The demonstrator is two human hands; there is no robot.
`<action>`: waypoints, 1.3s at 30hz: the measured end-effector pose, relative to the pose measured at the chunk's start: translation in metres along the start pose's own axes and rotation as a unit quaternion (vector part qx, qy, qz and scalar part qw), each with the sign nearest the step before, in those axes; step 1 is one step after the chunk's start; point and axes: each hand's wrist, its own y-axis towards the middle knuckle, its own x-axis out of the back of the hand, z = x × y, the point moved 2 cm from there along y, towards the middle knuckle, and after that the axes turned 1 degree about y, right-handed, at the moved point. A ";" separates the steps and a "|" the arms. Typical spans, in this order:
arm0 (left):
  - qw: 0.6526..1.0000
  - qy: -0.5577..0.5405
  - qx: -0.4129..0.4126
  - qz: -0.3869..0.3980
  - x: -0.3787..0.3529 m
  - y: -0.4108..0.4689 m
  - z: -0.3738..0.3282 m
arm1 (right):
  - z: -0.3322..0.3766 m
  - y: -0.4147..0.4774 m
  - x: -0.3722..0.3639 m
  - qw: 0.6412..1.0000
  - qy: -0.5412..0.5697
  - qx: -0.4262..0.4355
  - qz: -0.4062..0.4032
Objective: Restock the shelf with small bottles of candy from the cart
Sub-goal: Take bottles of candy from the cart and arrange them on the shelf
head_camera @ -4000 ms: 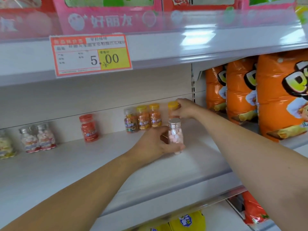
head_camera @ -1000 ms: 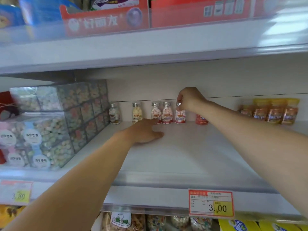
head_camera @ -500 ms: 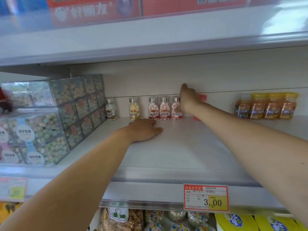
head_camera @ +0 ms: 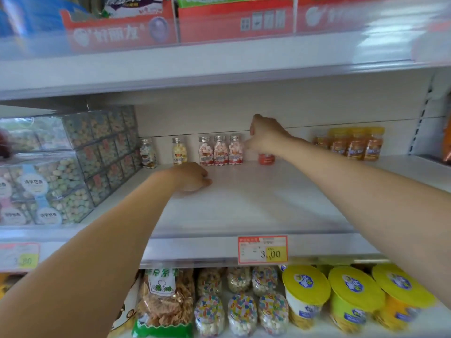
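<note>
Three small clear bottles of pink candy (head_camera: pixel 220 153) with silver caps stand in a row at the back of the white shelf (head_camera: pixel 256 206). Left of them are a yellow-candy bottle (head_camera: pixel 179 154) and another small bottle (head_camera: pixel 147 154). My right hand (head_camera: pixel 264 139) is at the back wall, its fingertips next to the rightmost pink bottle (head_camera: pixel 235 152). It hides the top of a small red bottle (head_camera: pixel 266 159) and holds nothing I can see. My left hand (head_camera: pixel 192 178) rests on the shelf in front of the row with nothing in it.
Stacked clear boxes of candy (head_camera: pixel 73 154) fill the shelf's left end. Orange bottles with yellow caps (head_camera: pixel 353 145) stand at the back right. The upper shelf (head_camera: pixel 219 67) hangs low overhead. A 3.00 price tag (head_camera: pixel 262 250) is on the front rail; jars and yellow-lidded cups (head_camera: pixel 306 291) sit below.
My right hand let go of the third pink bottle, which now stands in the row, and shifted slightly right over the red bottle. My left hand stayed on the shelf.
</note>
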 end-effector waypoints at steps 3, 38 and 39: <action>0.999 -0.014 -0.017 -0.035 0.002 -0.032 -0.028 | 0.003 -0.066 0.028 0.995 -0.055 0.074 0.030; 0.973 -0.104 -0.088 0.185 -0.408 -0.232 -0.293 | -0.265 -0.529 -0.173 0.907 0.040 -0.336 0.252; 0.976 -0.095 -0.084 0.178 -0.409 -0.229 -0.294 | -0.265 -0.528 -0.172 0.906 0.033 -0.344 0.246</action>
